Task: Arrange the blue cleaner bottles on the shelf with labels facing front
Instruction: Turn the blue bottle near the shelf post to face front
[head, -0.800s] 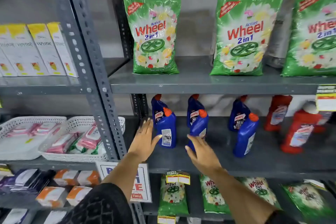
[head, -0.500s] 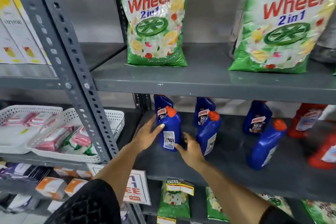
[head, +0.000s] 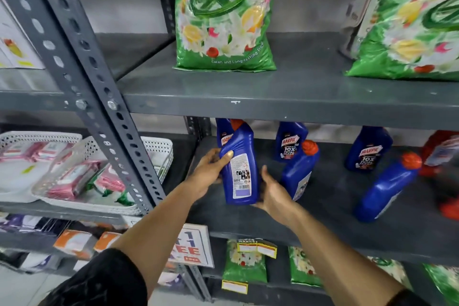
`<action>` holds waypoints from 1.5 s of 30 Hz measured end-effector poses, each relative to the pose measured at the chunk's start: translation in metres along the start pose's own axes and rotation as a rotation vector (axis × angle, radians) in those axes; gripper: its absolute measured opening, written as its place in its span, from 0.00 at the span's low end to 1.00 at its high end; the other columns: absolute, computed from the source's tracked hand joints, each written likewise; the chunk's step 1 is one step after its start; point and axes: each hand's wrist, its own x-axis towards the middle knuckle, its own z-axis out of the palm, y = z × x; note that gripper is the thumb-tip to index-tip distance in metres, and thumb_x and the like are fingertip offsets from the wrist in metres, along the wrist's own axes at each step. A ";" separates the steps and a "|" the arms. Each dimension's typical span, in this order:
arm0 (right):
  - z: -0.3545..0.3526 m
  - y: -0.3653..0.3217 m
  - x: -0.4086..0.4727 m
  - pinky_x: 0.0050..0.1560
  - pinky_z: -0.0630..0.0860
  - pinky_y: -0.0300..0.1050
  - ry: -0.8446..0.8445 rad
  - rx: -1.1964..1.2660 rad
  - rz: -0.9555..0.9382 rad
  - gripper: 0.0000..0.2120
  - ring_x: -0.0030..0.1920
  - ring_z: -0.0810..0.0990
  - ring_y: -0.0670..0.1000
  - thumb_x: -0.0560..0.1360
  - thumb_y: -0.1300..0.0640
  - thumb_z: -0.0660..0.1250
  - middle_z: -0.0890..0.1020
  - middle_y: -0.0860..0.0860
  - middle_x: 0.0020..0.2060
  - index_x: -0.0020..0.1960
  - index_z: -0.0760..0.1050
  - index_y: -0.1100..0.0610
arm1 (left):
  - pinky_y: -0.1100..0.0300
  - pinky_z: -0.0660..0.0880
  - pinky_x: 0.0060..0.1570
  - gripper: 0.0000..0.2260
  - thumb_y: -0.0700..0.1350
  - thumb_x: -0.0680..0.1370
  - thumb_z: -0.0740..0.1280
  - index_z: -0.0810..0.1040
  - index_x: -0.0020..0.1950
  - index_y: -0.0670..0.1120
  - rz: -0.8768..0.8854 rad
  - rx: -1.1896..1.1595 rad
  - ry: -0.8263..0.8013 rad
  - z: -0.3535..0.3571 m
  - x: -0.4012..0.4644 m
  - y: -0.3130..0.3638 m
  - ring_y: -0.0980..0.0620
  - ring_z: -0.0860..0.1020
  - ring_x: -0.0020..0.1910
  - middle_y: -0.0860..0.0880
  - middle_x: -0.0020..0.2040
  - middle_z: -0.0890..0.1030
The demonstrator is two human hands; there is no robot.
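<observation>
The person has one blue bottle between both hands, over the front left of the middle shelf. The left hand wraps its upper side, thumb laid across the body; the right hand cups it at about four o'clock near the base. So both grips are closed on this same bottle. Whether its base rests on the shelf or hangs just clear, I cannot tell.

What faces out is the white back label with small print, so this one is turned the wrong way. I judge the step in hand to be the turning of this first bottle.

Directly behind it at twelve o'clock stands a rear bottle, its front label partly showing. At two o'clock a second rear bottle shows its front label squarely. At three o'clock, just beside the right hand, a leaning bottle is turned sideways. Further right, a third rear bottle faces front, and a tilted bottle leans well over with its label off to the side.

The next move, as I see it, calls for a half turn about the bottle's upright axis, then setting it down square, in front of the rear one. After that, the two leaning bottles need the same.
</observation>
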 end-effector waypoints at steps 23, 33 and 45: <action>0.020 -0.001 0.007 0.59 0.78 0.51 0.002 -0.113 -0.253 0.19 0.59 0.81 0.55 0.72 0.66 0.71 0.82 0.57 0.58 0.61 0.75 0.58 | 0.54 0.81 0.50 0.21 0.44 0.71 0.76 0.76 0.61 0.44 0.099 0.033 -0.005 0.000 -0.002 0.036 0.47 0.83 0.52 0.45 0.52 0.85; 0.030 0.019 0.028 0.50 0.81 0.46 0.244 -0.521 -0.330 0.29 0.51 0.83 0.51 0.61 0.62 0.81 0.84 0.53 0.51 0.59 0.74 0.57 | 0.50 0.80 0.57 0.25 0.36 0.67 0.78 0.76 0.62 0.46 0.097 0.223 -0.026 -0.028 -0.007 0.024 0.49 0.83 0.54 0.46 0.55 0.84; 0.023 0.034 0.006 0.37 0.73 0.24 0.430 -0.691 -0.525 0.20 0.38 0.78 0.40 0.63 0.61 0.80 0.82 0.51 0.41 0.52 0.78 0.63 | 0.61 0.68 0.35 0.18 0.30 0.68 0.70 0.65 0.41 0.48 0.272 0.362 0.439 -0.010 -0.033 0.009 0.54 0.68 0.34 0.50 0.35 0.70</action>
